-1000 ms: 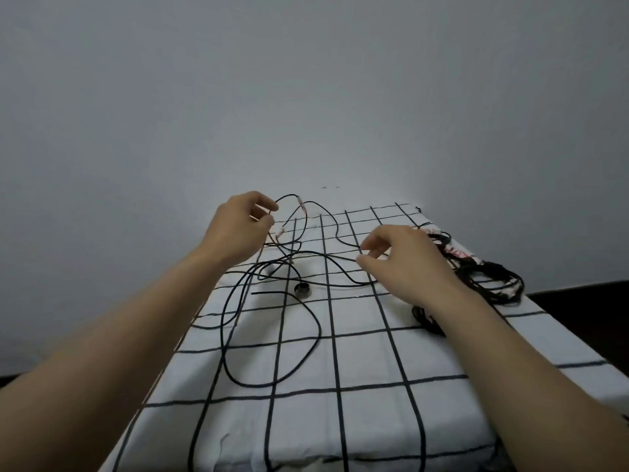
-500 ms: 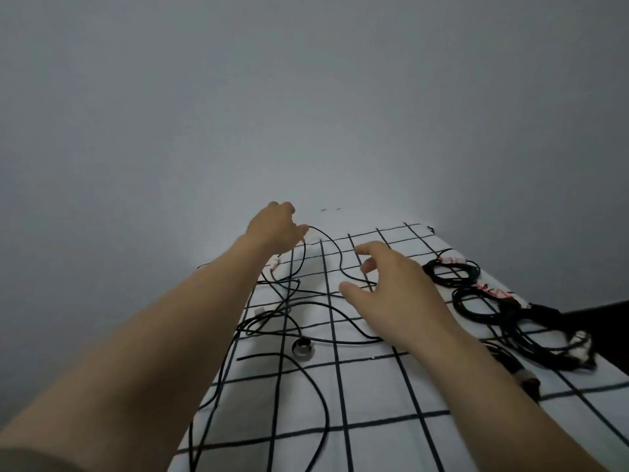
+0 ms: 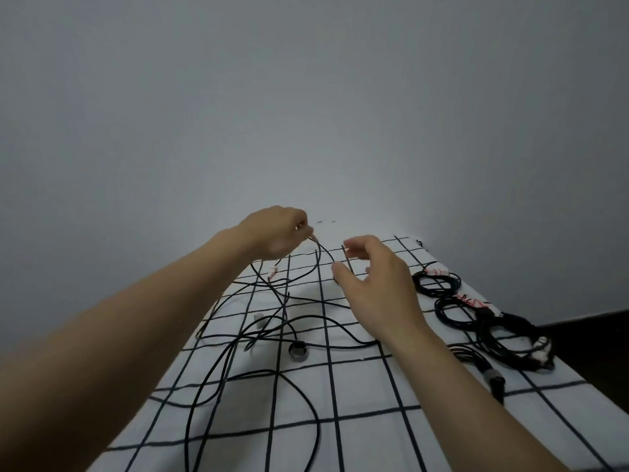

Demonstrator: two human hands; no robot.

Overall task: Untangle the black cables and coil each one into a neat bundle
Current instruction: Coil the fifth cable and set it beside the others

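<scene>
1. Pinching the end of a thin black cable (image 3: 317,258) between thumb and fingertips, my left hand (image 3: 275,235) is holding it up beyond the small round silver connector (image 3: 298,350). My right hand (image 3: 374,291) is hovering beyond and right of that connector, fingers spread, gripping nothing.
2. I am judging that the right hand should be taking this same strand lower down and sliding along it, freeing crossings one at a time rather than tugging them tight.
3. Loose tangled black cables (image 3: 269,330) are sprawling all round the connector.
4. Coiled black bundles with red-and-white tags (image 3: 510,323) are lying right of the connector.
5. White cloth with black grid lines (image 3: 367,396) is lying under the connector; a plain grey wall (image 3: 306,114) is rising beyond it, and dark floor (image 3: 599,342) is showing far right.
</scene>
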